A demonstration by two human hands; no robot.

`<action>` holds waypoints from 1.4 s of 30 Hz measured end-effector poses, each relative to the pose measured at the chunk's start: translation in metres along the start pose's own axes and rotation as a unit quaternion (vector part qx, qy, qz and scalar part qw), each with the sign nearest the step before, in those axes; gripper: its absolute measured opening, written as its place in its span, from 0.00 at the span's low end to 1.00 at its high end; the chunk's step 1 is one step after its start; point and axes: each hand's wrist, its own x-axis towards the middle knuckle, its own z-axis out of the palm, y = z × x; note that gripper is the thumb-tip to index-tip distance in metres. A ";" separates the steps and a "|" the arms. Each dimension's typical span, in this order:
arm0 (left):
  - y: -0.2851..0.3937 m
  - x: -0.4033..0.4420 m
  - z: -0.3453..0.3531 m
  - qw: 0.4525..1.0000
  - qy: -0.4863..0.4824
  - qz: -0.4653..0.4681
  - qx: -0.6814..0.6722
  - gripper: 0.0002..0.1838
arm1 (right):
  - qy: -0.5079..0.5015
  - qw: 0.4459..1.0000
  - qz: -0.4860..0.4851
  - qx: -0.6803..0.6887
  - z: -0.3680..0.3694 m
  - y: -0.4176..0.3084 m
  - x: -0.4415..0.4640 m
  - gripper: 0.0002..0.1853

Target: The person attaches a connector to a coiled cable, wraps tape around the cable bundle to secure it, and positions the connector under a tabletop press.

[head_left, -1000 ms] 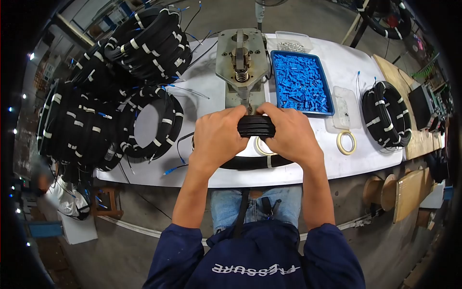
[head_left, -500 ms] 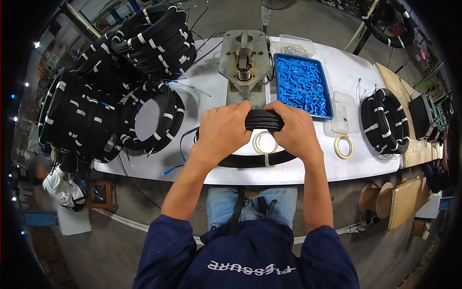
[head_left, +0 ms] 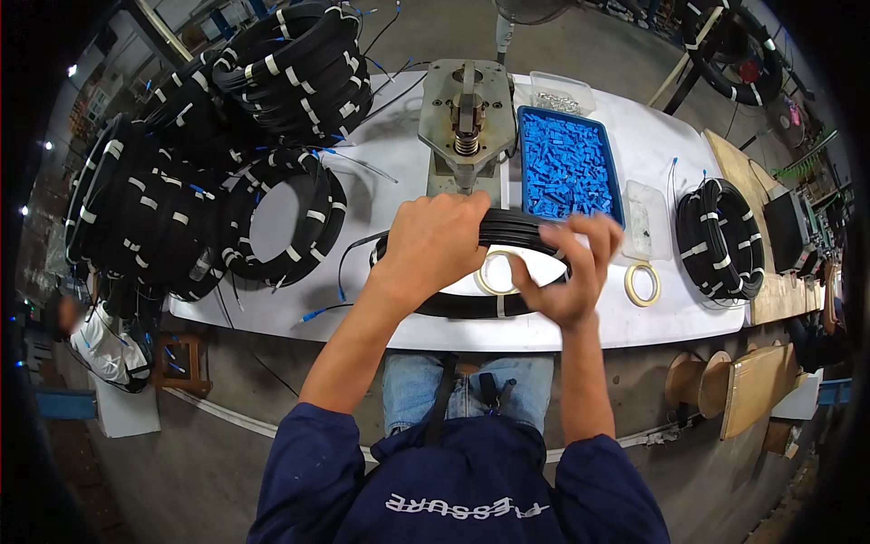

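My left hand [head_left: 433, 243] is closed around the far side of a black cable coil [head_left: 517, 231]. Fingers apart and curved, my right hand [head_left: 578, 272] is off the coil's right part, slightly blurred by motion. White tape binds the coil's near side, and a blue-tipped cable end [head_left: 313, 315] sticks out to the left. Inside the ring lies a roll of pale tape [head_left: 482, 276], partly covered by my right thumb. Just beyond my left hand stands a metal press [head_left: 444, 127] with a spring.
A blue tray [head_left: 615, 181] full of small blue parts [head_left: 566, 159] is beyond my right hand. Another tape roll [head_left: 630, 284] and a taped coil [head_left: 698, 245] lie to the right. Stacked black coils [head_left: 304, 91] crowd the left side. A person [head_left: 109, 344] is at far left.
My right hand has let go of the coil, moving right and toward me as its fingers spread. My left hand keeps its grip.
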 end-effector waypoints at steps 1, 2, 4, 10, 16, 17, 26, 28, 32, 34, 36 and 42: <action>-0.001 0.001 0.000 1.000 0.002 0.000 -0.002 0.12 | 0.080 0.997 -0.019 -0.008 0.001 -0.003 -0.018 0.20; -0.001 0.002 0.001 1.000 0.003 0.003 0.001 0.12 | 0.076 0.996 -0.035 0.015 0.004 -0.005 -0.037 0.19; -0.002 0.004 0.002 1.000 0.006 0.008 0.003 0.12 | -0.029 0.997 -0.009 0.077 0.019 0.006 -0.074 0.19; 0.002 0.002 0.009 1.000 0.025 0.007 0.008 0.12 | -0.405 0.897 0.136 -0.114 0.072 0.044 -0.118 0.24; 0.003 -0.002 0.006 0.999 0.032 -0.008 -0.010 0.11 | -0.479 0.829 0.251 -0.146 0.096 0.040 -0.125 0.26; 0.003 -0.002 0.005 0.999 0.031 -0.007 -0.010 0.11 | -0.480 0.830 0.243 -0.148 0.098 0.042 -0.133 0.25; 0.000 0.011 0.009 1.000 0.016 0.000 -0.008 0.13 | -0.290 0.857 0.388 0.177 0.070 0.031 -0.104 0.11; -0.003 0.014 0.008 1.000 0.009 -0.002 0.000 0.13 | -0.205 0.782 0.445 0.385 0.064 0.031 -0.101 0.10; -0.004 0.019 -0.001 0.999 -0.018 0.008 -0.028 0.16 | -0.152 0.659 0.509 0.533 0.034 0.013 -0.069 0.15; -0.005 0.020 -0.004 0.998 -0.025 0.013 -0.050 0.18 | -0.134 0.626 0.522 0.564 0.027 0.011 -0.062 0.15; -0.008 0.020 -0.004 0.996 -0.031 0.009 -0.079 0.25 | -0.112 0.593 0.534 0.592 0.022 0.006 -0.055 0.15; -0.010 0.019 -0.005 0.996 -0.045 -0.007 -0.079 0.27 | -0.161 0.602 0.517 0.586 0.001 -0.019 -0.037 0.18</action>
